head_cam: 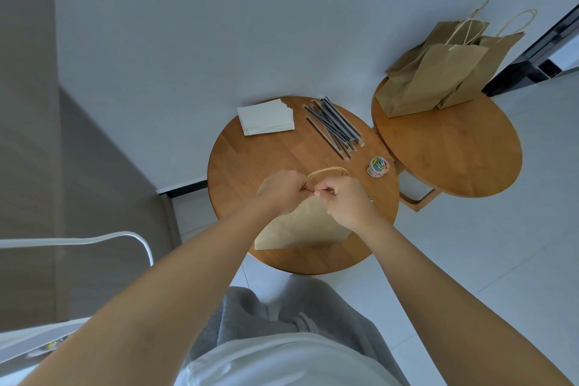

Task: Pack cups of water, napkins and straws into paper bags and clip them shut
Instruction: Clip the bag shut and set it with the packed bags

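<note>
Both hands meet at the top edge of a paper bag [300,226] standing on the round wooden surface [250,160]. The left hand [282,189] and right hand [344,200] each have a curled-finger grip pinching the bag's mouth, with something small and reddish between the fingertips. Just beyond the grip arches the bag's handle [329,171]. Farther beyond lie napkins [266,117] and straws [335,127]; off to the right stands a jar of clips [378,166]. Well beyond on the right, more bags [438,75] stand on a second surface [454,160].
</note>
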A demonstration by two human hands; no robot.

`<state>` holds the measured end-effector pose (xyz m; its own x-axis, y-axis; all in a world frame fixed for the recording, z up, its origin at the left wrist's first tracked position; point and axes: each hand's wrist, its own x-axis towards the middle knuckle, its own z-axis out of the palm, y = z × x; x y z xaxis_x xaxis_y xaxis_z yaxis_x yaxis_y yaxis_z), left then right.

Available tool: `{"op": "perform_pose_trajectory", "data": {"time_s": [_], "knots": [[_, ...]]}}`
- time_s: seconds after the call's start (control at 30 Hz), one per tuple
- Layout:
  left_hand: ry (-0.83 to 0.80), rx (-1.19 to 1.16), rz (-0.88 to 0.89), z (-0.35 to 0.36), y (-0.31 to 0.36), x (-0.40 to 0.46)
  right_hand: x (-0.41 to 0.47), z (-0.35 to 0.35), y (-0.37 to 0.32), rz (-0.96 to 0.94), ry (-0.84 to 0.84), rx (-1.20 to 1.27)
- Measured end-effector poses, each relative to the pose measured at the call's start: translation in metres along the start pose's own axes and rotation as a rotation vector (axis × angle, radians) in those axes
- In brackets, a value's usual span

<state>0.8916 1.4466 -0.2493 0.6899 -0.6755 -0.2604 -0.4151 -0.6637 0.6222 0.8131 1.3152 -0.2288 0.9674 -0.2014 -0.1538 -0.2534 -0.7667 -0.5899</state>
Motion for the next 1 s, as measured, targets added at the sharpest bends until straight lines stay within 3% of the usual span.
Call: {"op": "perform_pose_trajectory", "data": {"time_s": [0.27,0.33,0.47,0.53,0.67,1.0], "knots": [[0.003,-0.02,0.016,0.0,-0.005,0.001,0.003,0.017,0.002,-0.038,-0.128,-0.332],[0.003,-0.018,0.02,-0.003,-0.005,-0.001,-0.002,0.014,0.007,-0.065,-0.123,-0.316],[-0.068,0.142,0.019,-0.013,-0.011,-0.005,-0.035,0.008,0.02,-0.238,0.281,-0.135],[-0.116,0.252,-0.037,-0.018,-0.019,-0.008,-0.044,0.003,0.034,-0.112,0.345,-0.112],[-0.151,0.317,-0.119,-0.017,-0.027,-0.012,-0.035,-0.004,0.056,0.188,0.192,-0.205],[0.0,0.296,0.042,-0.041,0.007,0.005,-0.024,-0.044,0.068,0.154,0.194,-0.14]]}}
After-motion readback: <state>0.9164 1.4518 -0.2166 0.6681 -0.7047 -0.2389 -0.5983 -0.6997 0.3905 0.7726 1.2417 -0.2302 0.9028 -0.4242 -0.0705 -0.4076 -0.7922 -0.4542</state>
